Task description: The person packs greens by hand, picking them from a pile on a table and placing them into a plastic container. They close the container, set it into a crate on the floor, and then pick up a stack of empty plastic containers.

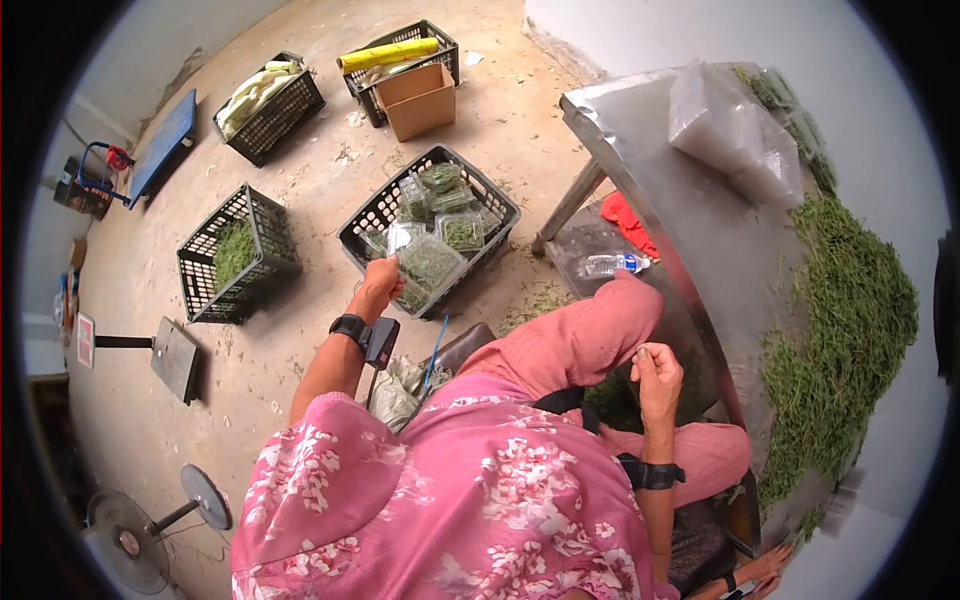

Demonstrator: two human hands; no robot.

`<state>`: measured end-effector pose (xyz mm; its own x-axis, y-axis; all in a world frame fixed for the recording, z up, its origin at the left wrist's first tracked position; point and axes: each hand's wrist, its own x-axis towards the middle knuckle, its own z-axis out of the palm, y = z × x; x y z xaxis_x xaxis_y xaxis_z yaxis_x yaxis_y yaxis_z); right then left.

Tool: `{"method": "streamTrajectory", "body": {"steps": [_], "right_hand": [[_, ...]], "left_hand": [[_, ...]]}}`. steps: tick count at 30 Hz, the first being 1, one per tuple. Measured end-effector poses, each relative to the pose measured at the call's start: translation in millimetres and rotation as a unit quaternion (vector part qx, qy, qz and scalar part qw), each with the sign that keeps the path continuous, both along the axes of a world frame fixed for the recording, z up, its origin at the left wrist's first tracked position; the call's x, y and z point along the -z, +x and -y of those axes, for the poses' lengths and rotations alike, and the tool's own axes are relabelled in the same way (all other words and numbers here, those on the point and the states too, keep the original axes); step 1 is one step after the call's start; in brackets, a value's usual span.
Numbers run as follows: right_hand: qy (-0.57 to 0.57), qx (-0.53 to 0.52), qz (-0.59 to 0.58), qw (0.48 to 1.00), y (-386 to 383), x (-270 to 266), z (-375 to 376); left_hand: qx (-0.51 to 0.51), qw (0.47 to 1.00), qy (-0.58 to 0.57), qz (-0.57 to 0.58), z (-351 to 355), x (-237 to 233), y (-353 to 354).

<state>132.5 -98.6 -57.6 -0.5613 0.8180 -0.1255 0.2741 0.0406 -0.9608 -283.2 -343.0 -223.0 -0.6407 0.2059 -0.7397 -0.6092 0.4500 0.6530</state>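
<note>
My left hand (382, 280) grips the near left edge of a clear plastic box (432, 265) filled with green herbs. That box is over the front part of a black crate (487, 190), which holds several more clear boxes of herbs. My right hand (657, 375) is raised above my lap beside my knee, its fingers curled and pressed together. Whatever those fingers hold, if anything, is too small to make out.
A metal table (700, 230) at the right bears a herb pile (840, 340) and stacked clear boxes (735, 130). A bottle (612, 264) lies beneath. Crates, a cardboard box (418, 103), a scale (176, 360) and a fan (130, 543) stand left. Another person's hands (765, 570) show bottom right.
</note>
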Motion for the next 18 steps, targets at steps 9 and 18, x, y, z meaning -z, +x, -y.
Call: {"method": "streamTrajectory", "body": {"steps": [9,18], "right_hand": [[0.011,-0.012,0.045,0.999,0.0,6.0,3.5],[0.023,-0.027,0.066,0.997,-2.8,5.8,2.7]], "left_hand": [[-0.183,0.979,-0.021,0.085,37.9,67.6,-47.6],[-0.16,0.97,0.077,0.164,-2.8,157.3,-29.1]]}}
